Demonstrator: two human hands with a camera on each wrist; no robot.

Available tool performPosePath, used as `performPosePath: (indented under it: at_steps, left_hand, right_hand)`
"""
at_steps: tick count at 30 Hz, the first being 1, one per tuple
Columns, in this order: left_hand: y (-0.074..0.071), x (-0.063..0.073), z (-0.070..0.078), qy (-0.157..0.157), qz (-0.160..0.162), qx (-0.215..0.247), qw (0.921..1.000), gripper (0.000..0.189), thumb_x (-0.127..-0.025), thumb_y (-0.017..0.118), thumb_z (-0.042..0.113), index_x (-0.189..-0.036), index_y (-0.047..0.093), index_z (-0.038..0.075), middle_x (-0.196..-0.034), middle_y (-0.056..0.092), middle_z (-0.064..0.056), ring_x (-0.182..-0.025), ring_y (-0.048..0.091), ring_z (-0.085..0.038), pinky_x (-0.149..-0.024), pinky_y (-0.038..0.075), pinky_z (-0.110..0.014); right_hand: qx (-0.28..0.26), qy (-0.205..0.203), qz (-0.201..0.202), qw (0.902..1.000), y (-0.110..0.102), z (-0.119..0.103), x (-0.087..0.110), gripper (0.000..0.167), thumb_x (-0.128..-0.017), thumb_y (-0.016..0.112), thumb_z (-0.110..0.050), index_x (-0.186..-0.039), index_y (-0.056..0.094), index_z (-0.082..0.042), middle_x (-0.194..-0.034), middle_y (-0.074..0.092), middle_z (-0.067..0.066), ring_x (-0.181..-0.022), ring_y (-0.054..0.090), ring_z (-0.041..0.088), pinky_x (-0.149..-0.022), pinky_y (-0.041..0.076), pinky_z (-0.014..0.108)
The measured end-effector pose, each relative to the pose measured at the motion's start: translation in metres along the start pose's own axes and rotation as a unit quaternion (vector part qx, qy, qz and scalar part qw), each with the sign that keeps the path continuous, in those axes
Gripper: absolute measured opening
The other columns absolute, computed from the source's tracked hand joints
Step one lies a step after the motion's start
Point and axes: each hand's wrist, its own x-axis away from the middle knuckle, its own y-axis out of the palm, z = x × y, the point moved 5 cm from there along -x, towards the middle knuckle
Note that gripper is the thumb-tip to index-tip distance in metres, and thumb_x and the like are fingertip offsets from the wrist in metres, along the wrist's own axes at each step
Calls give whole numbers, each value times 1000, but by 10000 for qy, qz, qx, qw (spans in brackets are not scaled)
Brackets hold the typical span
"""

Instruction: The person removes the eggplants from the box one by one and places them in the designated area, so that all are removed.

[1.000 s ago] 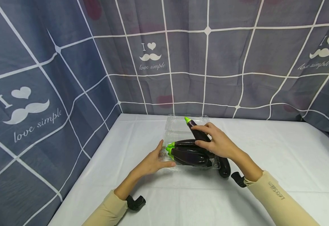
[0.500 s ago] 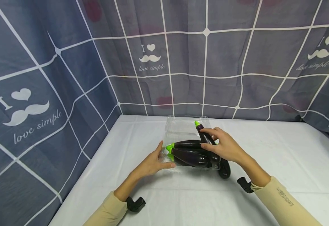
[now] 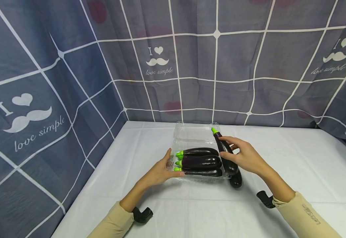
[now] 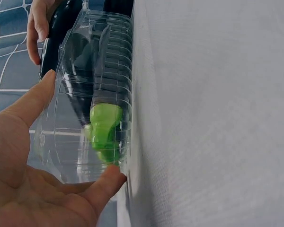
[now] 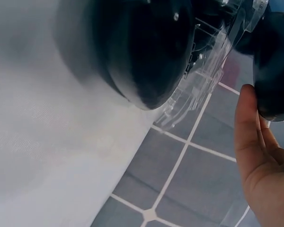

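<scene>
A clear plastic clamshell box (image 3: 195, 143) lies with its lid back, holding several dark eggplants (image 3: 201, 162) with bright green stem ends to the left. My left hand (image 3: 159, 170) grips the box's left end, thumb on one side and fingers on the other; the left wrist view shows the fingertips at its wall (image 4: 47, 137). My right hand (image 3: 242, 155) pinches another eggplant (image 3: 227, 157) between thumb and fingers, tilted with its green end up and away, over the box's right end. A further eggplant (image 3: 236, 181) lies on the table just right of the box, partly hidden beneath the held one.
A white cloth (image 3: 125, 155) covers the table. Dark grey checked curtains (image 3: 196, 62) stand behind and on the left. Black wrist devices (image 3: 142, 215) hang below both sleeves.
My right hand has moved right and a little toward me with its eggplant, from over the box to its right end. The eggplants in the box now lie more in rows. My left hand stays.
</scene>
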Motion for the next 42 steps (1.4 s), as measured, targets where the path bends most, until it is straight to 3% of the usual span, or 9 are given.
performPosePath:
  at_steps: [9, 18, 25, 32, 42]
  left_hand:
    - [1, 0, -1, -62, -14, 3, 10000, 119, -80, 80, 49, -159, 1, 8, -158, 24, -22, -143, 28, -34, -109, 31, -53]
    - [0, -1, 0, 13, -3, -77, 10000, 118, -80, 80, 48, -159, 2, 7, -158, 23, -22, -143, 27, -35, -110, 29, -54]
    - [0, -1, 0, 4, 0, -81, 10000, 118, -80, 80, 49, -159, 1, 7, -158, 22, -21, -143, 27, -34, -110, 30, -53]
    - [0, -1, 1, -5, -10, -60, 10000, 117, -81, 79, 48, -159, 1, 8, -157, 24, -22, -142, 29, -35, -109, 32, -53]
    - [0, -1, 2, -67, 10, -20, 10000, 119, -80, 80, 50, -159, 2, 9, -156, 27, -22, -142, 30, -35, -108, 33, -54]
  right_hand:
    - [-101, 116, -1, 9999, -8, 6, 11, 45, -93, 68, -14, -136, 56, -11, -134, 57, 13, -104, 59, 34, -79, 47, 48]
    - [25, 557, 20, 9984, -15, 17, 21, 47, -94, 68, -23, -137, 54, -12, -125, 58, 18, -106, 60, 35, -78, 47, 47]
    - [25, 700, 35, 9975, -22, 27, 27, 50, -95, 66, -22, -140, 50, -9, -123, 58, 22, -106, 60, 37, -77, 48, 48]
    - [-2, 834, -146, 9964, -22, 43, 35, 54, -91, 66, -13, -141, 48, -6, -123, 57, 25, -106, 58, 38, -79, 46, 48]
    - [-134, 1138, -571, 9918, -21, 57, 43, 57, -89, 64, -9, -142, 46, -3, -114, 61, 17, -104, 56, 33, -78, 46, 42]
